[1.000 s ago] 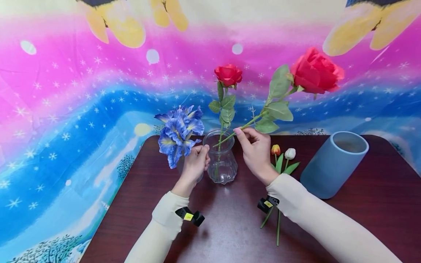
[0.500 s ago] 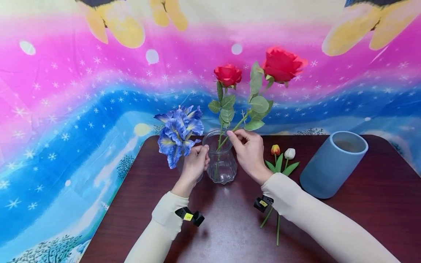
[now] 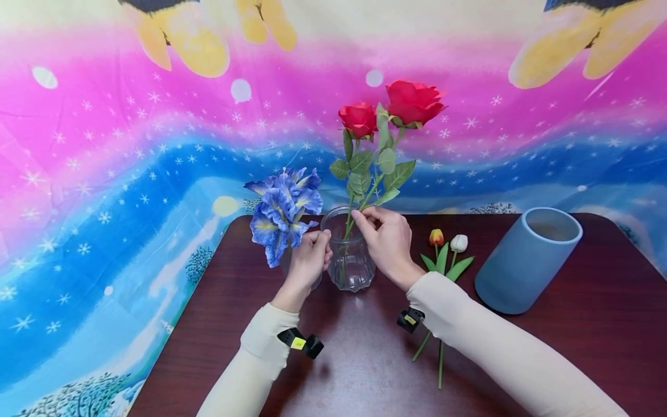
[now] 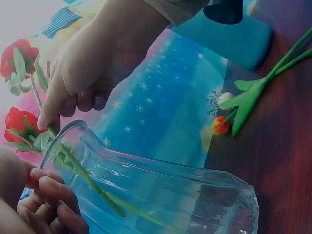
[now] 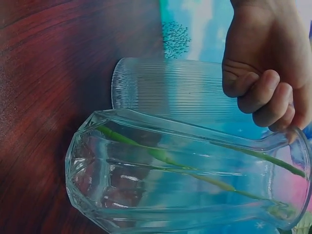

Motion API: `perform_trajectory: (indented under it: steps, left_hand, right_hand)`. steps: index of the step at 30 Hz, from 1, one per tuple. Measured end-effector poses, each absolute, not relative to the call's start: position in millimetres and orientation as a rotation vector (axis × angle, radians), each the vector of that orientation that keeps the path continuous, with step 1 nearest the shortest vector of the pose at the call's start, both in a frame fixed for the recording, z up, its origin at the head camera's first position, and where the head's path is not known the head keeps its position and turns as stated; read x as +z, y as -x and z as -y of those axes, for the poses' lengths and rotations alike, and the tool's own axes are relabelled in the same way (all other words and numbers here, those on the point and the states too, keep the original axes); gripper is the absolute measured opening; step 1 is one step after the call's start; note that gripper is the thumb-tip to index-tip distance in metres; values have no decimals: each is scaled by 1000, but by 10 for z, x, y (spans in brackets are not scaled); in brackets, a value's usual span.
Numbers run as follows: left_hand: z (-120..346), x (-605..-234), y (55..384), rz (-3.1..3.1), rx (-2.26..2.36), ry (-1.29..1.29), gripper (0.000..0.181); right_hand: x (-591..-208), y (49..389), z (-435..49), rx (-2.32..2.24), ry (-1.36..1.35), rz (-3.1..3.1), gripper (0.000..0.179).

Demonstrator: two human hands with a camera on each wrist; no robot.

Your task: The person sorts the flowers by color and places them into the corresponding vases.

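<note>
In the head view my right hand [image 3: 388,240] pinches the stem of a red rose [image 3: 414,103] between thumb and fingers, just over the mouth of a clear glass vase [image 3: 356,269]. The lower end of this stem is inside the vase, as the left wrist view shows, with the cut end [image 4: 119,212] above the vase's bottom. A second, smaller-looking red rose [image 3: 358,120] stands upright in the same vase. My left hand [image 3: 307,258], fingers curled, grips the vase's rim at the left; its fingers [image 5: 265,92] show in the right wrist view.
Left of the vase, blue irises [image 3: 283,211] rise from a ribbed glass vase [image 5: 165,87], partly hidden by my left hand. An orange tulip [image 3: 436,237] and a white tulip [image 3: 459,243] lie right on the dark table [image 3: 359,370]. Further right stands a blue-grey vase [image 3: 526,266].
My right hand has moved left, bringing the rose beside the other one. Its stem is more upright and reaches lower into the vase. The left hand has stayed at the rim.
</note>
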State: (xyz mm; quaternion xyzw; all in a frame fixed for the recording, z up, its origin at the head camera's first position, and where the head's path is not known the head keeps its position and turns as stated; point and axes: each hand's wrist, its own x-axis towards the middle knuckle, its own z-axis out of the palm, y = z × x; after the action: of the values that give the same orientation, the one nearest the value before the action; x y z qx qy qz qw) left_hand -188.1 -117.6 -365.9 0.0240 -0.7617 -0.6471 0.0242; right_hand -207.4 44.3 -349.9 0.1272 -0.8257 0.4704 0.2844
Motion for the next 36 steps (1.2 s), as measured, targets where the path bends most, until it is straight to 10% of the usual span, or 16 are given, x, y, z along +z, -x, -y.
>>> perform_trajectory:
  steps: [36]
  left_hand:
    - [1181,-3676,1888,2347,-2025,-79,43]
  right_hand:
    - [-3428,2095,-404,935,-471,2496,22]
